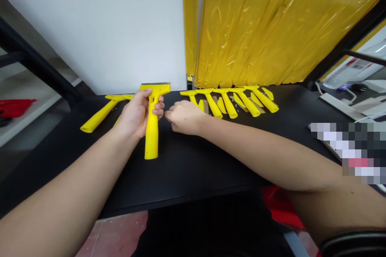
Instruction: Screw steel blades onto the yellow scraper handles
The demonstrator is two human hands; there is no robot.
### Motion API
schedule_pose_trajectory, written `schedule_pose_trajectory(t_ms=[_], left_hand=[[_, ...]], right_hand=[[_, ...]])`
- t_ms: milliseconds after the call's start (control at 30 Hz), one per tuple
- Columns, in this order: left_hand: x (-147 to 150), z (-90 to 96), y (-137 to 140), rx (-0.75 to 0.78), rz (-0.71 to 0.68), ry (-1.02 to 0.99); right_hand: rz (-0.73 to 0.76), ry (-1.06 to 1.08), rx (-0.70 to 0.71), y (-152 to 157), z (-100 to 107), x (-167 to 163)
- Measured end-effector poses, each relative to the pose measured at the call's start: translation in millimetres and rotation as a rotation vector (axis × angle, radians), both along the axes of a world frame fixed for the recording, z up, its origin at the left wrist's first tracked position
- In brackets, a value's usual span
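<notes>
My left hand (135,114) is wrapped round the neck of a yellow scraper (152,134). The scraper is upright, its wide head at the top with a dark blade edge along it and its handle hanging down. Just to the right, apart from the scraper, my right hand (185,117) is closed with its fingers curled in; what they hold, if anything, is hidden. Behind and right of that hand lies a row of several more yellow scrapers (229,109), with small yellow covers (268,93) and thin brownish pieces among them. Another yellow scraper (99,117) rests on the left, and one beside it is partly hidden by my left hand.
Everything lies on a black table (193,164). A white panel (120,28) and a yellow plastic-wrapped stack (271,24) stand along its back edge. Black frame bars (36,60) rise at both sides. Beyond the right edge are cables and a clear bottle (356,72).
</notes>
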State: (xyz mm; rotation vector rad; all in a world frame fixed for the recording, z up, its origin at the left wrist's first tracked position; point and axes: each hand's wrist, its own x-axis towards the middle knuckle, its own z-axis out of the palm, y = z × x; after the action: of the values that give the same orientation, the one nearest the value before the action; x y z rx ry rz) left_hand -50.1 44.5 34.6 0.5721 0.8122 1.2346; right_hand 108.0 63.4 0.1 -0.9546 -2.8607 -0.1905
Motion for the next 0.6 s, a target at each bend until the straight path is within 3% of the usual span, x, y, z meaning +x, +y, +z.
schedule_pose_trajectory(t_ms=[100,200,333,433,500,600], left_hand=[[1,-0.5,-1,-0.017,-0.022,0.023],[6,-7.0,-3,-0.048,-0.064,0.170],[20,-17.9,-14,-0.063,-0.202,0.408],[30,-22.6,-26,-0.046,-0.404,0.519],[34,-24.8,-32,0.001,-0.562,0.568],[38,-28.7,-39,0.061,-0.704,0.589]], right_hand=[[-0.031,0.165,-0.016,-14,-6,32],[-0.054,0.447,-0.162,-24,-12,76],[-0.201,0.813,-0.520,-31,-12,129],[-0.237,0.983,-0.762,-33,-5,148],[-0.206,1.041,-0.808,-36,-1,151],[-0.105,1.017,-0.750,-43,2,143]])
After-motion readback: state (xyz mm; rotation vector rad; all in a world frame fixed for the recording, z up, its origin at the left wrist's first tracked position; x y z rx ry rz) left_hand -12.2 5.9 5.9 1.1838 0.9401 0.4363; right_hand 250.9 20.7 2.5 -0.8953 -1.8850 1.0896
